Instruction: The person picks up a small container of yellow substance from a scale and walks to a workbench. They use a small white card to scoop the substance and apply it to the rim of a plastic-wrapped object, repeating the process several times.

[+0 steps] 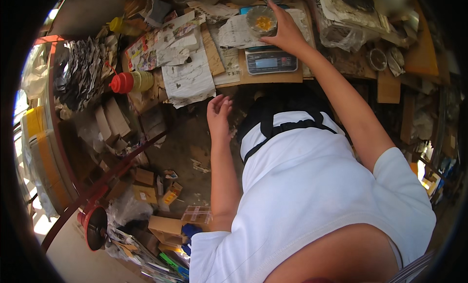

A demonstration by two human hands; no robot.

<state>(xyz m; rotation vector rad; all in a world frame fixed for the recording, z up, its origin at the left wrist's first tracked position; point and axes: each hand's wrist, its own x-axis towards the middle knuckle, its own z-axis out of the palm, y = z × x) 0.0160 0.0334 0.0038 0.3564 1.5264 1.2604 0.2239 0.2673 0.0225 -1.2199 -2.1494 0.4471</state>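
A clear round bowl (pixel 252 25) with small yellow-orange pieces (pixel 263 23) inside is over the back part of a digital scale (pixel 286 63). My right hand (pixel 288 33) grips the bowl from its right side, thumb on the near rim and fingers reaching round the far side. Whether the bowl rests fully on the scale I cannot tell. Close to the front edge of the workbench, by a hanging paper sheet (pixel 187 80), my left hand (pixel 219 110) is raised with loosely bent fingers and nothing visible in it.
Newspaper sheets (pixel 146 49) and a cardboard strip (pixel 212 51) cover the bench on the left. A red-capped bottle (pixel 122 82) lies near a stack of dark crumpled sheets (pixel 83 71). Plastic-wrapped papers (pixel 341 27) crowd the right. Cardboard boxes (pixel 165 229) lie on the floor.
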